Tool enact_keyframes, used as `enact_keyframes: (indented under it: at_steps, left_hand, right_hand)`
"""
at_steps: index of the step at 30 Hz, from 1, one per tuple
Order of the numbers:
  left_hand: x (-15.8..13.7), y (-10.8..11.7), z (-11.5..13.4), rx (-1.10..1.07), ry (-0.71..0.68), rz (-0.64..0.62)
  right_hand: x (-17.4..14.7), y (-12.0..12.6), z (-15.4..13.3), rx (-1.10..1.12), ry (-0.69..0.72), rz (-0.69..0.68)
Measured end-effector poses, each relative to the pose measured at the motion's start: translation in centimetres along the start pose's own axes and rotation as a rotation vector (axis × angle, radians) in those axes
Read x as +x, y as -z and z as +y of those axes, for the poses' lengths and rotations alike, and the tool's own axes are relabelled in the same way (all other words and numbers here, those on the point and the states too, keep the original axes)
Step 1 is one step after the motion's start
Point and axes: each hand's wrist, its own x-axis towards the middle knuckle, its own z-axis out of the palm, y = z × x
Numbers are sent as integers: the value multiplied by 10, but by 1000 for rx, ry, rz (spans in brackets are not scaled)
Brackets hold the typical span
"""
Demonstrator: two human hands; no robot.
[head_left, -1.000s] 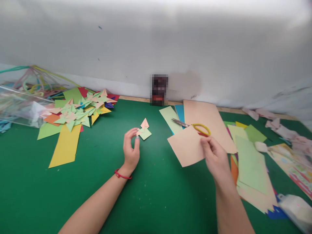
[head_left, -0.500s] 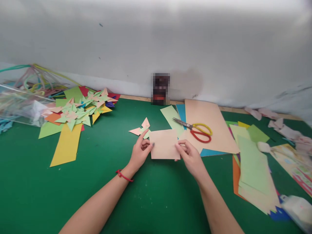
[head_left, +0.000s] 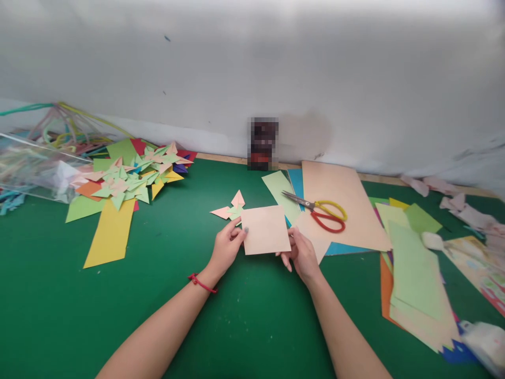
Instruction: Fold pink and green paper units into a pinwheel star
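A small peach sheet of paper (head_left: 265, 230) is held up in front of me, its plain face towards me. My left hand (head_left: 229, 243) pinches its left edge, thumb in front and fingers behind. At the lower right edge is my right hand (head_left: 303, 255), its thumb side against the edge and some fingertips showing below and behind the paper. Just beyond the left fingers lies a folded peach and green paper piece (head_left: 232, 205), partly covered by the sheet. Scissors (head_left: 311, 204) with one yellow and one red handle rest on larger papers to the right.
Folded paper stars (head_left: 126, 181) are heaped at the left on coloured sheets, beside a clear plastic bag (head_left: 43, 171). A large peach sheet (head_left: 347, 195) lies by the wall. Green paper strips (head_left: 414, 268), crumpled scraps (head_left: 469, 210) and a white object (head_left: 485, 339) sit at the right.
The peach sheet has turned slightly, its right side tipping up at the top. My right hand has shifted down, its thumb off the sheet's face and its fingers lower behind it.
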Motion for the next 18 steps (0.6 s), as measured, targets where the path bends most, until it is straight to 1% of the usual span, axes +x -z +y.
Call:
enact_keyframes:
  at_steps: [3,6,10,15,18]
  left_hand:
    - [0,0,4,-98,23,18]
    - [1,1,5,-165,47,56]
    - [2,3,3,-202,55,18]
    - [4,6,-2,-257,99,-18]
    - [4,6,-1,-251,101,-33]
  right_hand:
    - [0,1,3,76,1,-88]
    - [-2,0,4,33,5,-155]
    - [0,-2,3,-56,75,-143]
    - [4,1,5,-13,142,-151]
    - [5,5,9,-18,148,-157]
